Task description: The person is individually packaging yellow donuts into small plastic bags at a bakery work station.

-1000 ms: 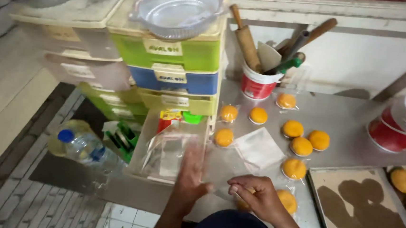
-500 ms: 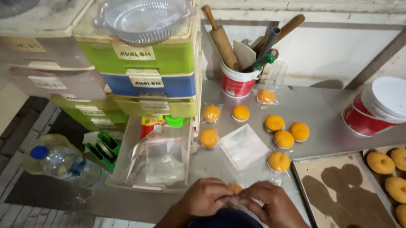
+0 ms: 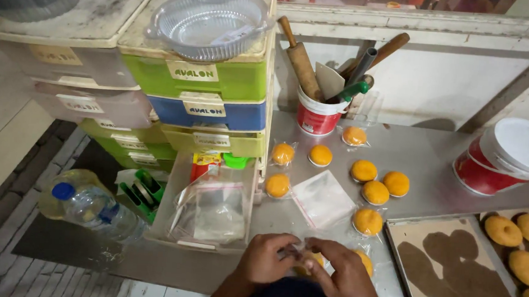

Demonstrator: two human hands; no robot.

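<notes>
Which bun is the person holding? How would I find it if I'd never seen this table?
Start at the grey metal counter and come to its near edge, where the left hand and right hand meet. Between them sits one orange bun in a clear plastic wrapper. It is the only bun being touched; the others lie free farther back.

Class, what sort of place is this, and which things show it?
Probably a small home bakery's packing bench: orange buns in clear bags, more on a baking tray, and a rolling pin in a tub.
</notes>
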